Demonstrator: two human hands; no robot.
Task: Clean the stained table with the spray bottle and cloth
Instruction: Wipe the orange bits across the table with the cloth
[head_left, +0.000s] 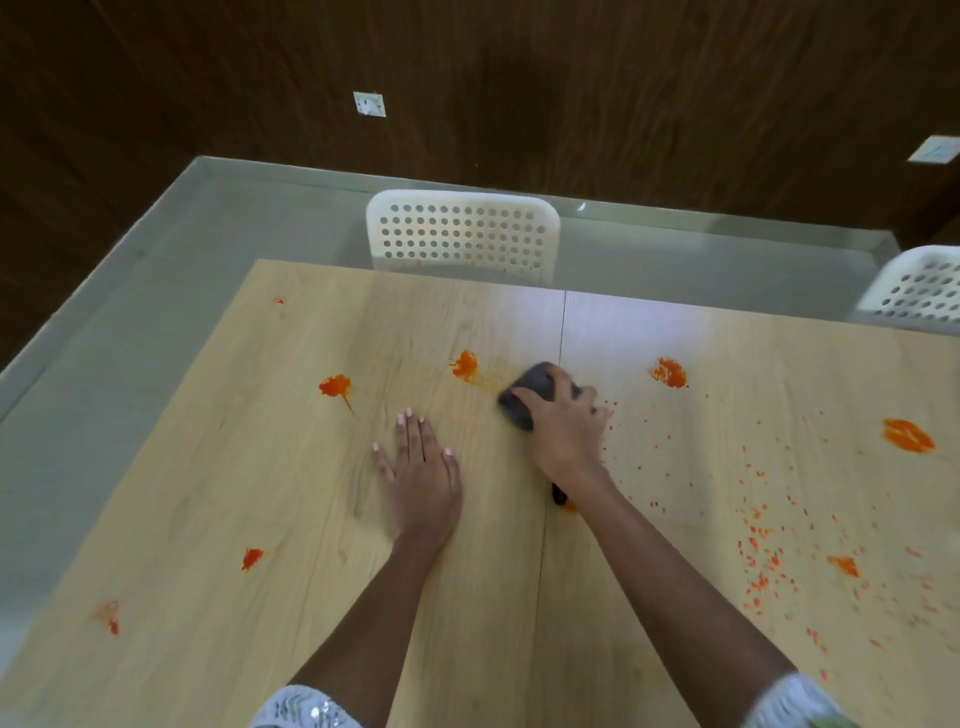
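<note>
A light wooden table (291, 467) carries several orange-red stains. One smeared blotch (464, 365) lies just left of a dark grey cloth (535, 387). My right hand (566, 426) presses down on that cloth near the table's middle seam, fingers curled over it. A bit of dark cloth also shows under my right wrist (559, 494). My left hand (421, 467) lies flat on the bare wood, fingers spread, holding nothing. Fine orange specks (763, 551) scatter over the right half. No spray bottle is in view.
Other blotches sit at the left (335, 387), front left (252, 557), right of the cloth (669, 372) and far right (908, 435). A white perforated chair (462, 234) stands behind the far edge, another chair (919, 291) at the right. Grey floor and a dark wood wall lie beyond.
</note>
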